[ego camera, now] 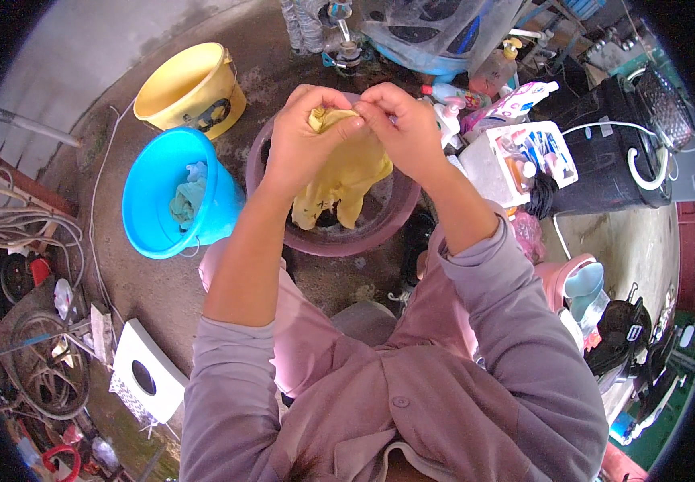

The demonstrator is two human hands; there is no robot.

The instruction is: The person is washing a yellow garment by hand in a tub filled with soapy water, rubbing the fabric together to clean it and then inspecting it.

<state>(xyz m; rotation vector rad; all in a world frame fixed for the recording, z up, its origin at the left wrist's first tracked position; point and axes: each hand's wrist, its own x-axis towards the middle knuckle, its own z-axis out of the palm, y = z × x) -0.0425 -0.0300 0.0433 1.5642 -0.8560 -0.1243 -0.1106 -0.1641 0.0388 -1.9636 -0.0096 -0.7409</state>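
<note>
A limp yellow cloth (347,175), possibly a small garment, hangs over a round mauve basin (347,244). Its lower end splits into loose lobes with small dark marks. My left hand (308,135) grips the gathered upper edge between thumb and fingers. Thumb to fingertips, my right hand (404,129) pinches the same edge just beside it, the two hands nearly touching. Liquid in the basin looks dark, and part of it is hidden behind the cloth and my hands.
Left of the basin stand a blue bucket (142,205) with greenish cloth inside and a yellow bucket (169,84). A metal tap (346,48) is beyond the basin. To the right are a white foam box (486,165) of toiletries, several bottles and a black drum (600,150).
</note>
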